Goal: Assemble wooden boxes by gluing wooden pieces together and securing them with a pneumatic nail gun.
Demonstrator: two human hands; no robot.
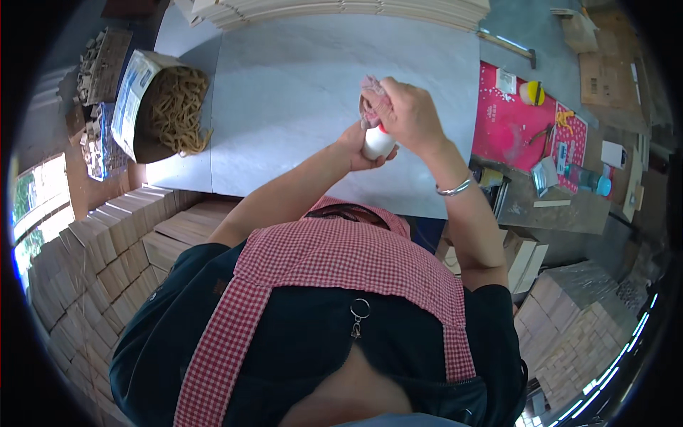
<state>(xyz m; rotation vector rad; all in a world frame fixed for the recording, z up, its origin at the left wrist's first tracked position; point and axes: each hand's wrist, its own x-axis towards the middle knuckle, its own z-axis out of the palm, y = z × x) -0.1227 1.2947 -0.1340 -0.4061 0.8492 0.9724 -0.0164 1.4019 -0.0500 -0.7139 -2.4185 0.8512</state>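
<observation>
My left hand (356, 151) is wrapped round a small white bottle (378, 144) with a bit of red at its neck, held above the pale grey tabletop (284, 92). Over the bottle's top, my right hand (409, 114) grips a crumpled pink cloth (371, 99). The cloth touches or nearly touches the bottle's mouth; I cannot tell which. My right fingers partly hide the bottle's neck.
On the left stands an open bag (135, 107) full of tan strips (176, 107). Stacked pale boards (341, 7) line the far edge. To the right lie a hammer (509, 48), a red sheet (509, 132), a yellow-lidded tub (531, 93) and a clear bottle (592, 182).
</observation>
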